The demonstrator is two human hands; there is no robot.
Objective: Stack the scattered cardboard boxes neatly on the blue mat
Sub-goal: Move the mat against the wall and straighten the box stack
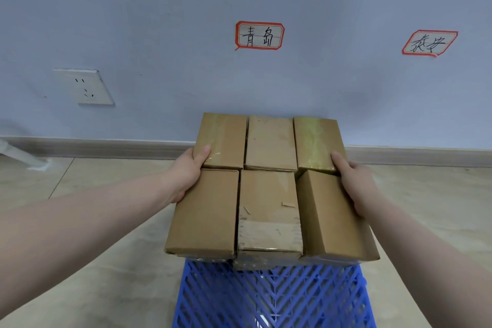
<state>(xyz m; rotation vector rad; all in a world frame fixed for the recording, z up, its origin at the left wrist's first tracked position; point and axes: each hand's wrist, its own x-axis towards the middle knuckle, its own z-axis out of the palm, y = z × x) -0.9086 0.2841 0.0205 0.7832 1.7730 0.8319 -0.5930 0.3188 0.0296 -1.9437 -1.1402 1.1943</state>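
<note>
Flanking the stacked boxes [269, 194], left grip [186, 173] and right grip [354, 184] press.

Single head-worn wide-angle view, looking forward and steeply down from above the forearms. Faces a pale blue-grey wall [159, 8] bearing two red-bordered handwritten paper labels [259, 35]. Close in: brown taped cardboard boxes [269, 208] fill the centre, blue plastic lattice mat [266, 298] at the bottom edge. Straight lines bowed toward the edges.
</note>
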